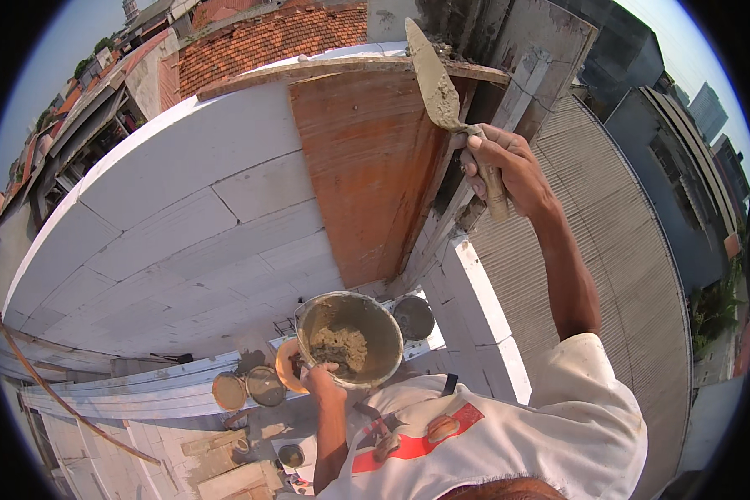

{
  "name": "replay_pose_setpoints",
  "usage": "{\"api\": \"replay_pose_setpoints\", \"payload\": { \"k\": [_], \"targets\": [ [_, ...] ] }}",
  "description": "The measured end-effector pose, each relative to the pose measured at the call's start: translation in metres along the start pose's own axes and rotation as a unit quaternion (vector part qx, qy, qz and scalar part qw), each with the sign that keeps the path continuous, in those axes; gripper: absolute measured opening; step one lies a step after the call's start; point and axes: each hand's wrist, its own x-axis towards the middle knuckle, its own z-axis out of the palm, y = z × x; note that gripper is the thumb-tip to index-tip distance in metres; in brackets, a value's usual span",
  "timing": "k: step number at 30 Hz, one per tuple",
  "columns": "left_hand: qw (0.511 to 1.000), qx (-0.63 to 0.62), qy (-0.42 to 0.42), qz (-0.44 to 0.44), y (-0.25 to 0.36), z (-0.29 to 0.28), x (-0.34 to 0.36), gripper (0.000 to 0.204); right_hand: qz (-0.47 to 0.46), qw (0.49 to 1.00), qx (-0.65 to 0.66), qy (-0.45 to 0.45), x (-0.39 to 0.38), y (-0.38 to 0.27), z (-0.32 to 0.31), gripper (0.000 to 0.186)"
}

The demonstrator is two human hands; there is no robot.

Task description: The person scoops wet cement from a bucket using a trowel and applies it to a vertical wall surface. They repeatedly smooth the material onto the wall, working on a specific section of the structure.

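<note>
The right hand (508, 167) was closed tight around the handle of a trowel (435, 83). Its fingers wrapped all the way round, with no room to spare. The trowel was long and leaned: from that grip, its blade went up and to the left, away from the arm. Wet grey paste was smeared on the blade. The brown board (367, 175) was to the left of the grip, and the wooden strip (250, 81) along the top was up and left of it. The blade passed in front of the strip, but whether they touched was hard to tell.

The bucket (383, 333) was well below the right hand and to its left. The left hand (323, 383) was the nearer one, pinching the bucket's rim; some of its fingers were hidden. Lumpy mortar (339, 347) sat inside, just past that grip.
</note>
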Motion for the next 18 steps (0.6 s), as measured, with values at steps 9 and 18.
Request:
{"api": "replay_pose_setpoints", "payload": {
  "k": [9, 18],
  "targets": [
    [0.979, 0.125, -0.135, 0.082, 0.016, 0.061, -0.009, 0.029, 0.075, 0.807, -0.566, -0.154, -0.158, 0.213, 0.101, 0.039],
    [0.932, 0.160, -0.260, 0.193, 0.049, 0.085, 0.004, 0.028, -0.131, 0.765, -0.604, -0.180, -0.159, 0.245, 0.133, 0.039]
  ]
}}
